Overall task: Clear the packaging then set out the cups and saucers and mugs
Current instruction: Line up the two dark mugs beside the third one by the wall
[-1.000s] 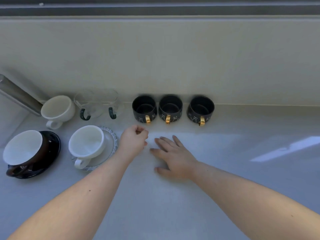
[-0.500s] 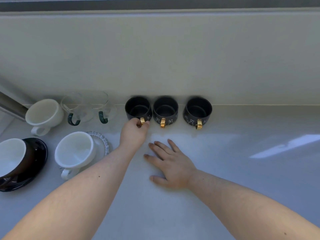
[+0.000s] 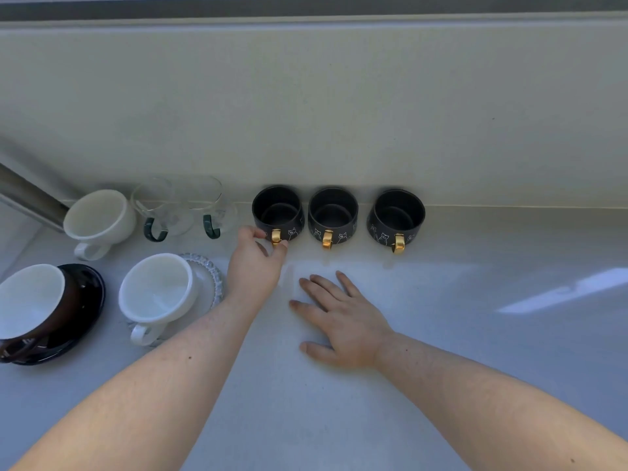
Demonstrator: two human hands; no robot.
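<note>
The right hand (image 3: 343, 321) lies flat on the grey counter (image 3: 339, 419), fingers spread, holding nothing, as it did a second ago. The left hand (image 3: 256, 263), a loose fist short of the mugs a second ago, has since reached out towards twelve o'clock and now pinches the gold handle (image 3: 276, 236) of the leftmost black mug (image 3: 278, 212), thumb and fingertips narrowed onto it. That suggests squaring up the row: two more black mugs (image 3: 333, 214) (image 3: 396, 215) stand at one o'clock against the wall. No packaging shows. White cat drawings ring the mugs; no lettering is readable. At nine o'clock sit a white cup (image 3: 158, 288) on a glass saucer (image 3: 207, 277), a brown cup (image 3: 32, 300) on a dark saucer (image 3: 88, 300), a white mug (image 3: 100, 215) and two glass mugs (image 3: 176, 205).
</note>
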